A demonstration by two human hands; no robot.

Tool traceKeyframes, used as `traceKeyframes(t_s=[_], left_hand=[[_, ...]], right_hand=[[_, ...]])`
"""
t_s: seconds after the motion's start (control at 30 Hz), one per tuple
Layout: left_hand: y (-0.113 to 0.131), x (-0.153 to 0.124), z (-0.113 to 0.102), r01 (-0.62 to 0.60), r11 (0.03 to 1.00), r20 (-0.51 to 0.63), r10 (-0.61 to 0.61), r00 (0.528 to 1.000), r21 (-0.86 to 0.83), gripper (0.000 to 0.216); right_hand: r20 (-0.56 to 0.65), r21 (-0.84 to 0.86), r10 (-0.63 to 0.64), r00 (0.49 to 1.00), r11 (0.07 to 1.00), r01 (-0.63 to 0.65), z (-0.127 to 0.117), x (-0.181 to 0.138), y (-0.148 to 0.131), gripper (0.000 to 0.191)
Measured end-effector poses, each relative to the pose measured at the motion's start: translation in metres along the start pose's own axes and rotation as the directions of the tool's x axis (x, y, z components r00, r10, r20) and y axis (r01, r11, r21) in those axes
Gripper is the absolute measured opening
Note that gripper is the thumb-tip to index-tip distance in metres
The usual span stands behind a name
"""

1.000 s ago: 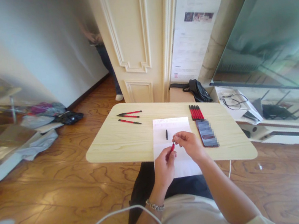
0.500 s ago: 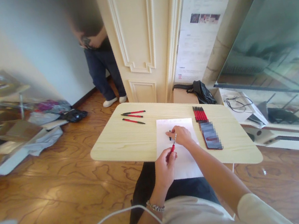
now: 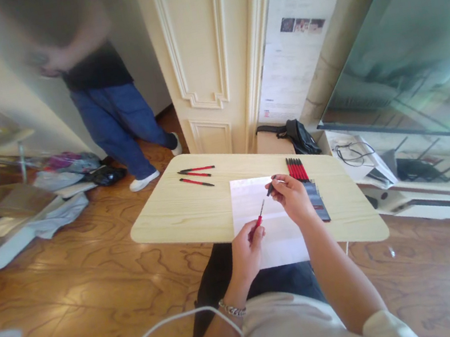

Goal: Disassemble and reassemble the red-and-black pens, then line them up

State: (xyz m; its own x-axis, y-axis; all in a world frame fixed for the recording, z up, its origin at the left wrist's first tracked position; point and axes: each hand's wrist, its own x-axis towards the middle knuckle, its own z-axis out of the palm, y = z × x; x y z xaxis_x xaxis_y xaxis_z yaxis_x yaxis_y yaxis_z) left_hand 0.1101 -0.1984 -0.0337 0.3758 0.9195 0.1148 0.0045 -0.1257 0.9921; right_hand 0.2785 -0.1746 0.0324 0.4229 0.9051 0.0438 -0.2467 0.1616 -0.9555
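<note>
My left hand is closed around a red pen barrel; a thin refill sticks out of its upper end. Pinched in the fingers of my right hand is a small black pen part, held just above and to the right of the refill, apart from it. Both hands are over a white sheet of paper. Three red-and-black pens lie at the table's left. Several more pens lie side by side beyond my right hand, above a phone that my hand partly covers.
The light wooden table has rounded corners. A person in blue trousers stands beyond its left side. A black bag rests behind the table. A white cable crosses near my left forearm. Boxes clutter the floor at left.
My right hand has lifted off the paper and moved right and up, now with the black pen part. My left hand barely moved. The person behind has stepped left and nearer.
</note>
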Motion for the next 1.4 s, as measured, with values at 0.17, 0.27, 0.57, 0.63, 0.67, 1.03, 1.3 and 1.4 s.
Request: traceKeyframes(t_s=[0.17,0.27,0.57,0.63,0.67,1.03,1.3,1.4], left_hand=[[0.002,-0.001,0.004,-0.004,1.000,-0.004,0.004,1.000,0.011,0.032],[0.003,-0.002,0.005,-0.004,1.000,-0.011,0.004,1.000,0.020,0.032],[0.001,-0.001,0.004,-0.001,1.000,-0.008,0.001,1.000,0.026,0.032],[0.000,-0.001,0.004,0.000,1.000,-0.004,0.001,1.000,0.027,0.032],[0.000,-0.001,0.004,-0.001,1.000,-0.002,0.001,1.000,0.029,0.032],[0.005,-0.002,0.002,0.001,1.000,0.009,-0.001,1.000,0.007,0.034],[0.001,-0.002,0.004,-0.005,1.000,0.032,0.005,0.999,0.020,0.033],[0.001,-0.002,0.004,0.006,1.000,0.038,-0.006,0.999,0.001,0.035]], right_hand=[[-0.006,0.016,-0.020,1.000,1.000,0.020,0.002,-0.009,-0.009,0.034],[0.008,0.013,-0.016,1.000,1.000,0.016,0.002,-0.011,-0.007,0.033],[0.042,-0.016,-0.004,0.999,1.000,0.005,0.005,-0.016,-0.010,0.032],[0.055,-0.046,-0.009,0.998,0.999,0.011,0.005,-0.017,-0.010,0.031],[0.064,-0.068,-0.012,0.998,0.998,0.017,0.005,-0.018,-0.009,0.031],[0.157,-0.190,0.028,0.987,0.982,0.003,0.003,-0.034,0.010,0.029],[0.156,-0.187,0.023,0.988,0.982,0.007,-0.001,-0.037,0.011,0.030],[0.166,-0.192,0.028,0.986,0.981,0.005,-0.002,-0.038,0.014,0.030]])
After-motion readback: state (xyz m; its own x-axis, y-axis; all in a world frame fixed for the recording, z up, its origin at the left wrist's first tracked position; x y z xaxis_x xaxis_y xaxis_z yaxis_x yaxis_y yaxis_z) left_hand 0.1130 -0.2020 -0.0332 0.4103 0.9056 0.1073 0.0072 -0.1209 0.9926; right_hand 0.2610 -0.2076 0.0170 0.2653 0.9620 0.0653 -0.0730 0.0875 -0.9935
